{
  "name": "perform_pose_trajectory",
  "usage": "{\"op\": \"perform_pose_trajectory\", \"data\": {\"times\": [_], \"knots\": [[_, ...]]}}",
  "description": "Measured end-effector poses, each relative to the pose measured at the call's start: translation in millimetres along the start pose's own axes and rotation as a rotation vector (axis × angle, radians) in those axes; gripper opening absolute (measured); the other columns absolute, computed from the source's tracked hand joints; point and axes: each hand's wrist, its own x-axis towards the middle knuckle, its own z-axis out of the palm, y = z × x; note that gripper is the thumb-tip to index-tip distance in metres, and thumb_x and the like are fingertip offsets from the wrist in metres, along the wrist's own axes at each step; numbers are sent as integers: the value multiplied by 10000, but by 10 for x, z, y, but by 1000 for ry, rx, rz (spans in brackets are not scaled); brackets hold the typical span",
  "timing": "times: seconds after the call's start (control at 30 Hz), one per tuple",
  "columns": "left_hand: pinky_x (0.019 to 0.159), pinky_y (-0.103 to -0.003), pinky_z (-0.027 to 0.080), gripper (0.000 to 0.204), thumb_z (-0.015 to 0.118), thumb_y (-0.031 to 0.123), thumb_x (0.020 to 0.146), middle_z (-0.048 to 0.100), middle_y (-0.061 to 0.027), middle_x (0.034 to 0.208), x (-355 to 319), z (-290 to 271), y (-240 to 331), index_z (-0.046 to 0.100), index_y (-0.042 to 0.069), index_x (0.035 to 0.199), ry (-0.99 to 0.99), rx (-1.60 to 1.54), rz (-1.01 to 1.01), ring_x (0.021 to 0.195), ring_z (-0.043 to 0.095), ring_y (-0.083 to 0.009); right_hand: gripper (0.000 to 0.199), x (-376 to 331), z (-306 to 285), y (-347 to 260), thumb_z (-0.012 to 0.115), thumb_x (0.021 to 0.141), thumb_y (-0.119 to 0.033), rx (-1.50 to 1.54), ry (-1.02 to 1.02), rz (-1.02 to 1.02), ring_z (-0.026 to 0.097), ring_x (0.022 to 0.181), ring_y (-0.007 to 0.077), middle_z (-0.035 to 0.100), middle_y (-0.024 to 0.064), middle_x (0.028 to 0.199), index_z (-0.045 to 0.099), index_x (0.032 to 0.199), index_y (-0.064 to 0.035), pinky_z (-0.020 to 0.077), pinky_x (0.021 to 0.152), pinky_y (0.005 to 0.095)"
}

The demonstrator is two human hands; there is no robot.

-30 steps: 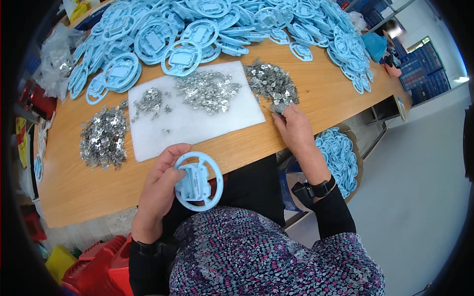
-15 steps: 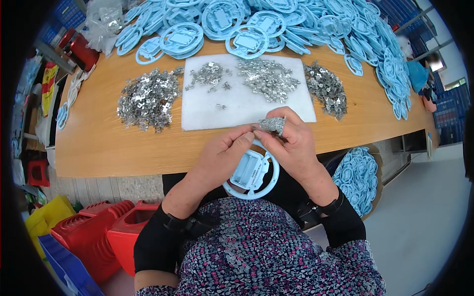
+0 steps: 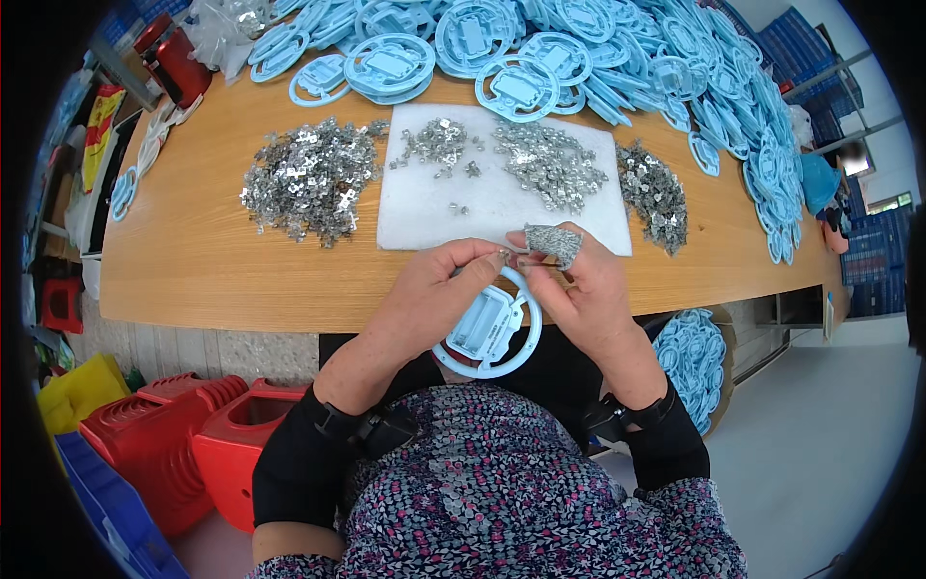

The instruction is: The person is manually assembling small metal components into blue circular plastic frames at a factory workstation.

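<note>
A light blue plastic toy steering wheel shell (image 3: 490, 323) with a rectangular recess is tilted over my lap, below the table edge. My left hand (image 3: 424, 301) is closed at its upper left, and a small shiny metal piece (image 3: 503, 255) shows at the thumb and fingertip. My right hand (image 3: 590, 294) pinches close beside those fingertips; a thin dark edge shows there, too small to name. Grey woven tape (image 3: 553, 243) wraps a right finger. Behind the hands, a white foam sheet (image 3: 415, 217) carries loose small metal pieces (image 3: 550, 164).
More metal pieces lie in a left heap (image 3: 313, 179) and a right heap (image 3: 653, 196). Blue shells (image 3: 521, 87) pile along the table's (image 3: 212, 285) far side. A box of blue parts (image 3: 693, 362) stands below right; red stools (image 3: 159, 444) are below left.
The view has shifted, so the table items sit farther right. My fingertips have parted slightly, and a metal piece now shows at the left ones. The shell stays under my left hand.
</note>
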Motion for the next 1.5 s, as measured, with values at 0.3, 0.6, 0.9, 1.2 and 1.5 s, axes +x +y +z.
{"op": "perform_pose_trajectory", "data": {"times": [0.3,0.6,0.9,1.2,1.5], "knots": [[706,-215,527,259,584,184,1012,712,-19,945,10,-68,65,676,-21,1141,-12,289,66,818,648,-49,159,110,-71,34,747,837,-108,-15,-145,119,630,655,276,648,148,811,641,857,9,479,577,346],[676,-307,548,298,664,278,931,748,-126,830,4,-67,253,723,8,1043,83,654,84,709,710,-157,258,227,-126,138,744,864,-202,192,-360,504,473,626,75,551,9,659,607,792,5,412,552,294],[660,-227,493,326,419,130,1019,662,-5,864,59,-309,69,670,0,1181,142,460,71,751,593,-53,210,96,101,63,757,865,-181,400,-150,450,422,631,40,513,-33,688,646,824,-8,379,548,253],[645,-236,479,336,425,127,994,643,-1,814,58,-265,137,683,-3,1167,177,478,11,727,570,-54,217,112,185,39,756,819,-132,-18,-208,196,588,587,247,596,102,715,592,762,-1,468,545,361],[661,-253,483,335,438,118,971,656,-22,820,75,-261,69,682,-16,1157,197,553,119,735,573,-74,139,-7,139,-9,719,802,-87,-262,-217,-13,660,735,299,630,129,869,636,846,16,534,629,372]]}}
